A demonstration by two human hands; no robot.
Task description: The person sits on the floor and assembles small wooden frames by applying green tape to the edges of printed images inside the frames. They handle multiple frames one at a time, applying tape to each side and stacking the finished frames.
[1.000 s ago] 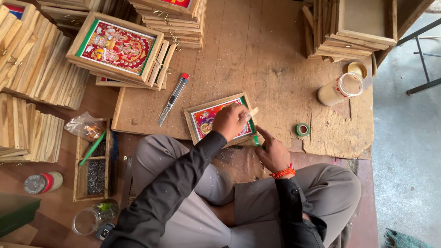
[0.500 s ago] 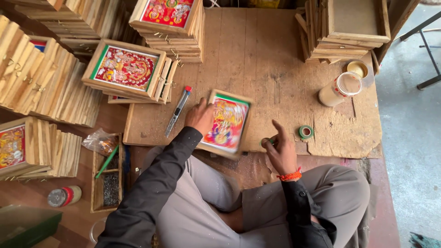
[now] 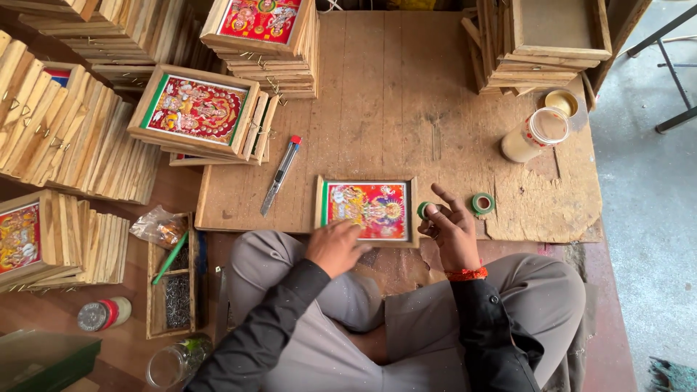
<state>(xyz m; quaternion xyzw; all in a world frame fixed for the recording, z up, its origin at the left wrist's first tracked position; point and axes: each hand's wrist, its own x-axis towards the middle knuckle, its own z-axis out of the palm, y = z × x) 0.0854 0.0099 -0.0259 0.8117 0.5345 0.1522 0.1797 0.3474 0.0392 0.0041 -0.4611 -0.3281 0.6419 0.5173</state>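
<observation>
A: Report the layout, starting at the left edge.

B: Stacks of wooden frames [image 3: 65, 123] stand on edge along the left side. Below them, a narrow wooden tray [image 3: 173, 290] holds a green pen and small dark hardware. A clear plastic bag [image 3: 156, 226] lies just beside its top end. A glass jar [image 3: 170, 363] rests near its lower end, on its side.

A: And the work surface?

B: The wooden board [image 3: 406, 94] carries one pile of frames topped by a red printed picture [image 3: 196, 109]. A utility knife [image 3: 279, 174] with a red end lies diagonally, between that pile and the framed picture [image 3: 367, 210].

A: Position of the framed picture?

B: It lies flat, face up, at the near edge of the board, directly in front of the seated person. A green strip runs along its left border.

A: Left hand status?

B: The left hand [image 3: 335, 247] rests on the lower left corner of the framed picture. Fingers are curled over the frame edge. Whether they clamp it cannot be determined.

A: Right hand status?

B: The right hand [image 3: 450, 229] sits just beside the frame's right edge. Thumb and a finger pinch a green tape roll [image 3: 425, 210]; the remaining fingers are spread upward.

A: Further right?

B: A second green tape roll [image 3: 483, 203] lies near the right hand, apart from it. A glue jar [image 3: 534, 134] lies tilted beyond it, its lid [image 3: 563, 101] alongside.
</observation>
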